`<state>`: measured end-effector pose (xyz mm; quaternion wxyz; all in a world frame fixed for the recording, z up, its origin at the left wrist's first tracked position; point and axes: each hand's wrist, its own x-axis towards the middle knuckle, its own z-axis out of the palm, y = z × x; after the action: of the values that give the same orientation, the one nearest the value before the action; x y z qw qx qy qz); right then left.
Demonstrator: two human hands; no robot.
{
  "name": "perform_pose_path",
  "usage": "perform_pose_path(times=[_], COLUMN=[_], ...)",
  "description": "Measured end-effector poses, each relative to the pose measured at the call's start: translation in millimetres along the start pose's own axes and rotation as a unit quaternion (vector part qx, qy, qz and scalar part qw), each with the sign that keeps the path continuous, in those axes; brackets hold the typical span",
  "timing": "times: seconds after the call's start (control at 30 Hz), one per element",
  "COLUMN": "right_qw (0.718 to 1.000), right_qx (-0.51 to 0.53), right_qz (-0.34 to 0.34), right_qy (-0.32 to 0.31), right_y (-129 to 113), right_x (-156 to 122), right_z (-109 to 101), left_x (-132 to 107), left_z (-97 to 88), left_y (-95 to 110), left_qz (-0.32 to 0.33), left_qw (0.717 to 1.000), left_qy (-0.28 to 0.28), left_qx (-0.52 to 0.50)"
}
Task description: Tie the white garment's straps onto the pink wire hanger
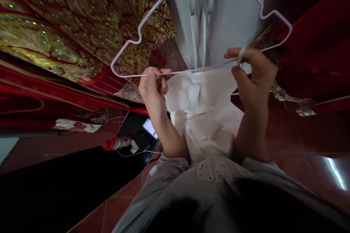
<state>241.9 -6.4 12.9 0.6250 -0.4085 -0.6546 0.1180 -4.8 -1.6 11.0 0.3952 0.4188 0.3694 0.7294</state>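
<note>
A pale pink clothes hanger (155,10) is held up in front of me, its long lower bar running between both hands. My left hand (153,87) is closed on the left part of that bar, thumb pressed against it; a small white bit shows at its fingertips. My right hand (254,74) pinches a white strap (241,56) at the right part of the bar. Below the bar a white garment (202,98) hangs down between my forearms. How its upper edge joins the hanger is hard to make out.
Red and gold sequined garments (82,18) hang at the left, red cloth (319,32) at the right. A pale cabinet with white handles (203,36) stands ahead. On a black bench (82,178) lie a lit phone (150,128), a red-capped bottle (116,143) and a white cable (128,155).
</note>
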Motion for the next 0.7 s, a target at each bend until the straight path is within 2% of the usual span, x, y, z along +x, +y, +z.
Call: perform_pose_path(times=[0.1,0.23,0.3,0.37,0.47,0.57,0.63,0.7], right_qw=[0.999,0.999,0.998,0.998,0.997,0.997,0.998,0.998], right_qx=[0.006,0.030,0.041,0.047,0.057,0.051,0.047,0.049], right_qz=[0.009,0.032,0.040,0.038,0.036,0.050,0.046,0.037], right_qy=[-0.030,-0.027,-0.031,-0.032,-0.023,-0.025,-0.027,-0.023], right_y=[-1.8,3.1,5.1,6.4,7.4,8.7,10.4,12.4], right_x=[-2.4,-3.0,-2.7,-2.3,-1.9,-2.1,-2.3,-2.1], right_z=[1.5,5.4,6.6,7.5,8.0,7.4,7.0,7.3], left_x=[-0.8,-2.4,-1.2,2.0,8.7,13.2,13.9,13.2], left_z=[3.0,5.2,0.9,-8.2,-27.7,-43.7,-46.8,-43.4], left_y=[1.6,4.7,3.6,-0.1,-8.2,-12.9,-11.5,-6.7], left_qz=[0.000,0.002,0.013,0.033,0.087,0.180,0.230,0.243], left_qw=[1.000,1.000,1.000,0.998,0.986,0.956,0.940,0.945], left_qy=[0.013,0.008,0.019,0.057,0.141,0.211,0.214,0.180], left_qx=[0.004,-0.015,-0.014,-0.004,0.033,0.101,0.131,0.125])
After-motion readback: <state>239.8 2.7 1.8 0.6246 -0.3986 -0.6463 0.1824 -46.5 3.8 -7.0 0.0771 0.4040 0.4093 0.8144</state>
